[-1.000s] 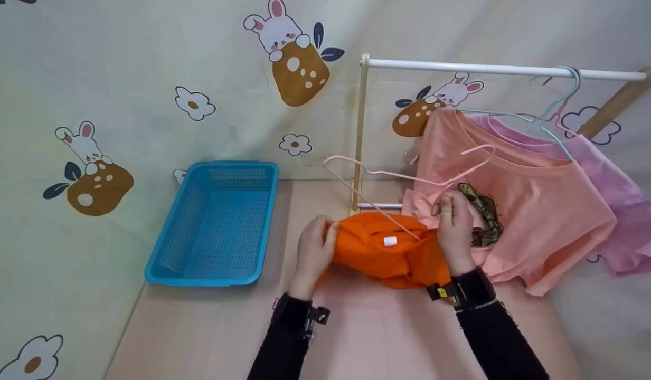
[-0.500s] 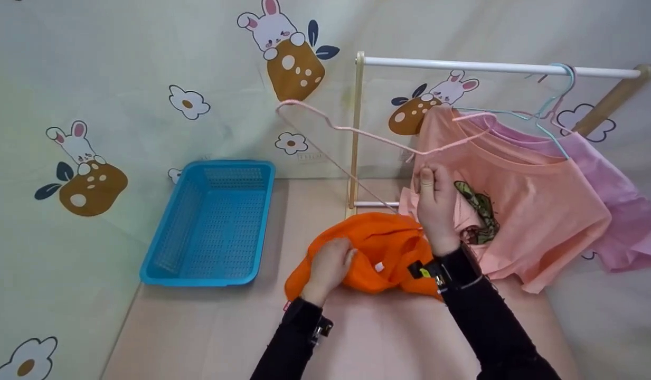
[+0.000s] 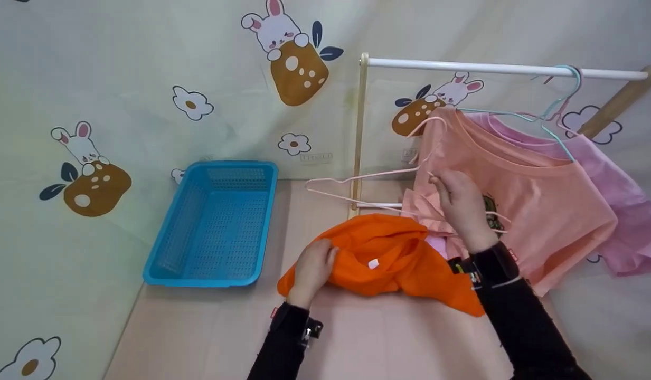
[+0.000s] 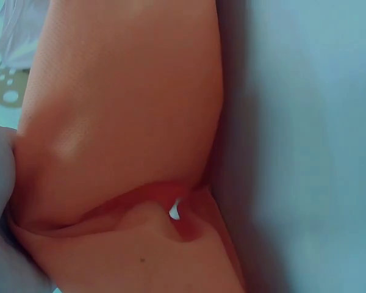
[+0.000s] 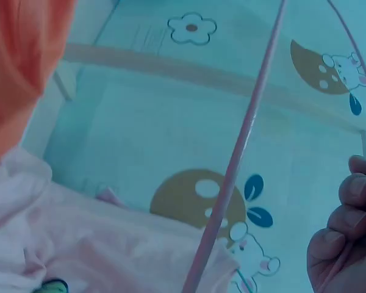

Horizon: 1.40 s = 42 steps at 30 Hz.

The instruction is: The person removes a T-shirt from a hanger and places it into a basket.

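Orange shirt [image 3: 367, 235] lies rumpled on the tabletop [image 3: 357, 343] before you, a white tag [image 3: 374, 263] showing at its neck, as the fingers of your left hand [image 3: 312, 266] pinch its cloth. Your right hand [image 3: 462, 208] grips a pink hanger [image 5: 235, 160] above the tabletop, fingers curled, in front of a peach shirt [image 3: 541, 206] hanging from a white rail [image 3: 462, 66]. Behind that hangs a lilac shirt [image 3: 623, 195]; off to your left sits a blue basket [image 3: 203, 282].
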### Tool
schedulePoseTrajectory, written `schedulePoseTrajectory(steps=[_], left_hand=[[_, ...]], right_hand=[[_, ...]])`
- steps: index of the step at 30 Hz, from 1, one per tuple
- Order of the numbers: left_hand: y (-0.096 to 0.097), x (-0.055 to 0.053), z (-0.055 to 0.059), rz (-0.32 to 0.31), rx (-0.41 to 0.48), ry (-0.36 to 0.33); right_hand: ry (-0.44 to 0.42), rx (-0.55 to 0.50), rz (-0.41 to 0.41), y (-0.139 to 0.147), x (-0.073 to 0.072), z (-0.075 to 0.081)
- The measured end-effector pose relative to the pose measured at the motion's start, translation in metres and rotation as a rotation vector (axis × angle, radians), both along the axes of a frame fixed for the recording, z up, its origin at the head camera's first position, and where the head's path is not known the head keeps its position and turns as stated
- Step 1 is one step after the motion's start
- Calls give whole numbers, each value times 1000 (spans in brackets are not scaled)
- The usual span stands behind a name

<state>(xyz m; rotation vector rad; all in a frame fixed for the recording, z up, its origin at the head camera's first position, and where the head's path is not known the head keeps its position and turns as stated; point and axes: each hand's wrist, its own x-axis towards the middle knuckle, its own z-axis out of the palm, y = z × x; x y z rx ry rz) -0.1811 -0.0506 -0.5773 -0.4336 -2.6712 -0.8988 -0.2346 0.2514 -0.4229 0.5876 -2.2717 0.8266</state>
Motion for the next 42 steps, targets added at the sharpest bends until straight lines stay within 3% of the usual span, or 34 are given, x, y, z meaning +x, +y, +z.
schedulePoseTrajectory(steps=[6, 11, 14, 20, 23, 28, 42], left_hand=[[-11, 3, -2, 44, 31, -16], [-16, 6, -6, 71, 35, -32], [-17, 7, -7, 80, 26, -41], [-16, 8, -8, 78, 35, -39], [-16, 7, -9, 73, 37, -22], [-16, 7, -11, 53, 34, -2], [-13, 5, -12, 47, 29, -31]], right_hand=[[-23, 121, -134, 27, -6, 45], [-61, 208, -297, 36, -2, 78], [-56, 228, -381, 35, -1, 86], [63, 234, -483, 17, -8, 93], [22, 212, -519, 3, -16, 98], [-84, 215, -527, -19, -29, 104], [-233, 242, -429, -61, -52, 116]])
